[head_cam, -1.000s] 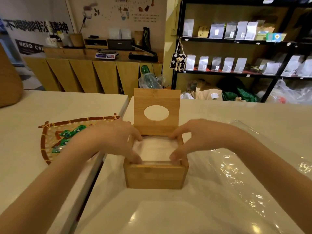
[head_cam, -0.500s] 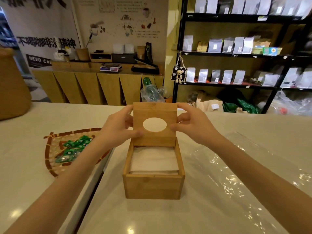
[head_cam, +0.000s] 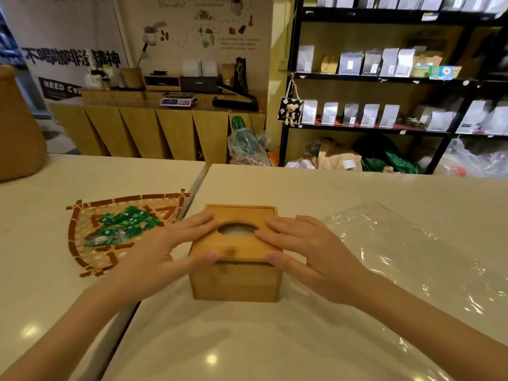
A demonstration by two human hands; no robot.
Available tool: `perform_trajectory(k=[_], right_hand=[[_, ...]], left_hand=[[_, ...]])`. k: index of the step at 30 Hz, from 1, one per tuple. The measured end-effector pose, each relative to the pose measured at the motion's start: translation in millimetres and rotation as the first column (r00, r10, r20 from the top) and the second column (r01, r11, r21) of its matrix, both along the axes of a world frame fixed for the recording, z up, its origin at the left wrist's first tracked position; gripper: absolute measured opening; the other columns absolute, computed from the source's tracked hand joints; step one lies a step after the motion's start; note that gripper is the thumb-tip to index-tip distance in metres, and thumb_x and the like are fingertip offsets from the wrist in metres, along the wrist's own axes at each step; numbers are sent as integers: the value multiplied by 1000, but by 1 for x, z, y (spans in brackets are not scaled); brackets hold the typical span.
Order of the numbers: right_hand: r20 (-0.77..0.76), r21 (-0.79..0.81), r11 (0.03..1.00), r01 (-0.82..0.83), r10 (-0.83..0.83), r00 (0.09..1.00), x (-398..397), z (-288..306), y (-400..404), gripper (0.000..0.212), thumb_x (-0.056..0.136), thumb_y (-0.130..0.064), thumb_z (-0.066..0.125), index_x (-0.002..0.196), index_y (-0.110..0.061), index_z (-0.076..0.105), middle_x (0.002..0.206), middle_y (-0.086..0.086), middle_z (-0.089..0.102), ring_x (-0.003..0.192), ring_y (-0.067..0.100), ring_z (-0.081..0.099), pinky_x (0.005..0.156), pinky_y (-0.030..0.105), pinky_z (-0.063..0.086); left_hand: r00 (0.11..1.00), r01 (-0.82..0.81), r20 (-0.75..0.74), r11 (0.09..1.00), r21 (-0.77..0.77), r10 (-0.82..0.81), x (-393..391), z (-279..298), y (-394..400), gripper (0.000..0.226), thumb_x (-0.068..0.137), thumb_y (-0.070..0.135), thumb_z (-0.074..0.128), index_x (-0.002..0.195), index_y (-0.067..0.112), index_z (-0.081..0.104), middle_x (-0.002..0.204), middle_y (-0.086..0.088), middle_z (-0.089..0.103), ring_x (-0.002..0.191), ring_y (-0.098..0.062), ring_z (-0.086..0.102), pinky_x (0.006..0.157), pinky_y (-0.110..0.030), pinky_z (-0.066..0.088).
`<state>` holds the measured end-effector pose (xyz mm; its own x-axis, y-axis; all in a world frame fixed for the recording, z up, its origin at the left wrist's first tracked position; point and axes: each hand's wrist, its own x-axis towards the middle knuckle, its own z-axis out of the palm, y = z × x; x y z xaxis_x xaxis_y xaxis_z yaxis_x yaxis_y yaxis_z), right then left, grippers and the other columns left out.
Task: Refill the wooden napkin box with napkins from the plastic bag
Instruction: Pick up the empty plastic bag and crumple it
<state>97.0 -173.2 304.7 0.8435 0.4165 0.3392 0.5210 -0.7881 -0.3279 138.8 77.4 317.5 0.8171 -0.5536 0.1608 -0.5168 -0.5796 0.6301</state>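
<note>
The wooden napkin box [head_cam: 235,281] stands on the white table in front of me with its hinged lid [head_cam: 236,248] lying flat on top. White napkins [head_cam: 235,230] show through the oval hole in the lid. My left hand [head_cam: 165,251] lies on the lid's left side, fingers spread flat, thumb at the front edge. My right hand [head_cam: 310,251] rests the same way on the lid's right side. The clear plastic bag [head_cam: 398,259] lies flat and crumpled on the table to the right of the box.
A woven fan-shaped tray [head_cam: 90,257] with several green wrapped candies [head_cam: 123,226] sits on the neighbouring table at the left, across a narrow gap [head_cam: 192,199]. A brown basket [head_cam: 19,133] stands far left. Shelves and a counter fill the background.
Both hands left the napkins inside the box, took the upright lid by its sides and swung it down. The lid now lies flat on the box with both hands resting on it.
</note>
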Motion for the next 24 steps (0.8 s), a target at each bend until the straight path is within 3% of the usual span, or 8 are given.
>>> perform_trajectory(k=[3, 7, 11, 14, 16, 20, 22, 24], right_hand=[[-23, -27, 999, 23, -23, 999, -3, -4, 2, 66, 84, -61, 15, 135, -31, 42, 146, -6, 42, 135, -2, 22, 106, 16, 8], [-6, -93, 995, 34, -35, 999, -5, -9, 2, 68, 83, -63, 10, 138, -33, 36, 151, -6, 32, 139, 0, 18, 112, 23, 3], [-83, -107, 993, 43, -52, 995, -13, -1, -9, 70, 80, -61, 7, 142, -35, 24, 154, -12, 20, 136, -8, 3, 114, 22, -5], [-107, -15, 989, 150, -150, 983, -25, 9, -37, 66, 84, -61, 12, 142, -35, 25, 153, -14, 25, 140, -5, 10, 116, 23, 1], [-117, 44, 968, 249, -242, 963, -32, 13, -66, 54, 92, -54, 25, 141, -32, 32, 149, -12, 34, 140, 2, 22, 115, 26, 11], [-132, 232, 847, 478, -460, 878, -47, 10, -129, 35, 95, -33, 44, 126, -22, 55, 129, -3, 60, 118, 14, 54, 98, 27, 39], [-141, 250, 772, 585, -569, 810, -55, 1, -160, 29, 94, -28, 48, 117, -19, 62, 118, 0, 67, 104, 15, 61, 87, 25, 42], [-164, 161, 717, 678, -658, 735, -63, -11, -188, 30, 93, -28, 49, 119, -18, 61, 119, 2, 66, 92, 14, 58, 83, 26, 40]], left_hand=[[997, -18, 70, 997, 69, 13, -4, -7, -2, 69, 50, 91, 36, 115, 68, 31, 134, 45, 20, 114, 40, 8, 109, -22, 18], [998, -25, 62, 990, 141, 16, -6, -6, -3, 75, 48, 93, 31, 117, 66, 23, 133, 46, 10, 113, 41, 0, 113, -28, 16], [991, -26, 135, 973, 231, -6, -16, 15, -18, 85, 43, 96, 21, 121, 61, 15, 128, 49, 0, 122, 30, -5, 114, -23, 10], [975, 51, 207, 989, 137, -79, -38, 31, -59, 75, 52, 90, 21, 121, 60, 22, 133, 46, 10, 119, 35, 5, 108, -14, 12], [971, 97, 201, 983, 154, -128, -57, 33, -95, 71, 58, 83, 24, 125, 58, 26, 137, 41, 17, 124, 25, 17, 110, -16, 19], [970, 120, 155, 926, 359, -186, -80, 13, -162, 59, 81, 66, 36, 132, 37, 44, 142, 21, 43, 124, -2, 45, 101, -20, 32], [966, 122, 139, 853, 507, -220, -86, -2, -186, 61, 82, 67, 32, 120, 26, 56, 128, 6, 58, 115, -15, 53, 93, -29, 40], [948, 101, 172, 767, 633, -266, -91, -18, -205, 66, 84, 67, 26, 101, 14, 62, 108, -4, 64, 103, -24, 57, 78, -33, 40]])
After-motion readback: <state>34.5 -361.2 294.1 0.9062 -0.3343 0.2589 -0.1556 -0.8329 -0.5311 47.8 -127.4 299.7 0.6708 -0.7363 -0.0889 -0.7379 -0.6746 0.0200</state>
